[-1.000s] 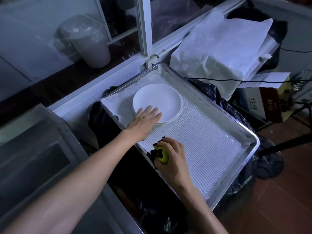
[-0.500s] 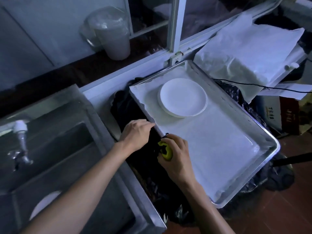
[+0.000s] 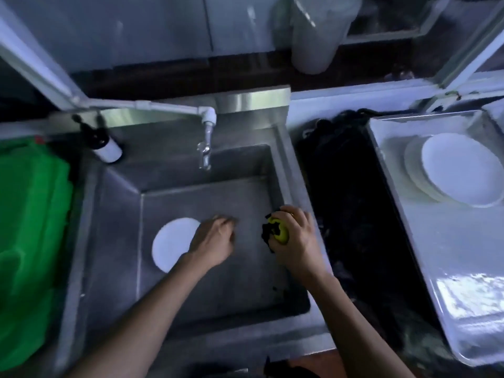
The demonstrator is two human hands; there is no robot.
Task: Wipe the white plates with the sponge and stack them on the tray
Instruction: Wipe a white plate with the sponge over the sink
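Both hands have left the tray and now hang over the steel sink (image 3: 169, 165), and the view has swung left with them, so the tray (image 3: 463, 268) sits at the right edge instead of the middle. Half a second ago the left hand was near the tray's near corner; now the left hand (image 3: 215, 241) is down inside the basin, palm down, with its fingers (image 3: 226, 221) loosely curled and grasping nothing, just beside a single white plate (image 3: 171, 242) that lies flat on the basin floor. The wrist covers the plate's right edge; whether the hand touches the plate I cannot tell.

The right hand (image 3: 297, 241) is over the right side of the basin, fingers clenched around the sponge (image 3: 279, 231), whose yellow side and dark scrubbing side bulge out past the thumb, as they did before.

On the tray, which has a pale liner, a stack of white plates (image 3: 458, 170) rests near the far end, the top one shifted a little to the right of those under it. A tap (image 3: 206, 148) hangs over the back of the sink, a dark bottle (image 3: 105, 144) with a white label lies on the rim at the left, and a green bin (image 3: 30, 236) stands beside the sink. Black plastic (image 3: 354, 214) fills the gap between sink and tray.
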